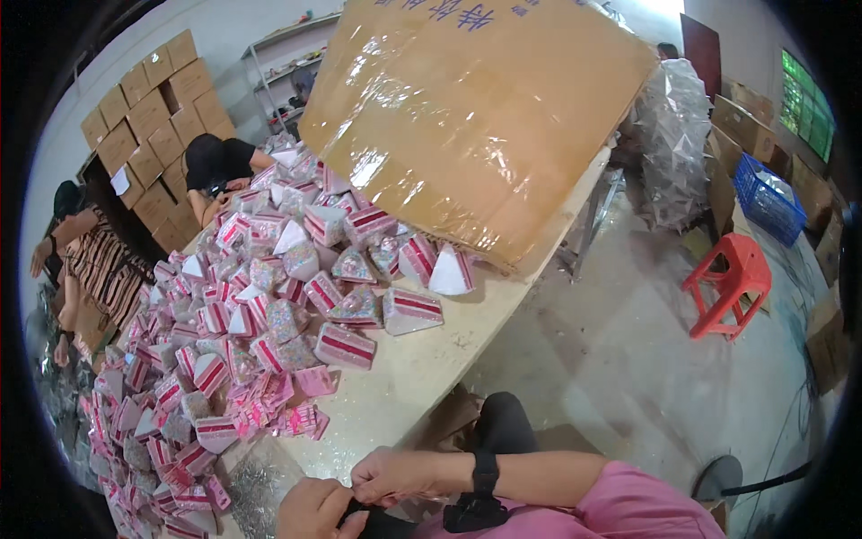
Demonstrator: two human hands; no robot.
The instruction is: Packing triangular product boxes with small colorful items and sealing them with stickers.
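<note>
My left hand and my right hand meet at the bottom, close to the table's near edge. The fingers of my right hand are pinched together against the left one. My left hand is curled, its fingers partly cut off by the lower rim. Something black shows between and below them; what either hand grips is hidden. To their left lie a crumpled clear plastic sheet and a heap of pink printed packets. Beyond these spreads a big pile of cake-slice-shaped pieces, pink and white, many with speckled sides.
A large taped cardboard box stands on the table. Two people work across the pile. At right are a red stool, a blue crate and a silvery wrapped bundle. Stacked cartons line the back.
</note>
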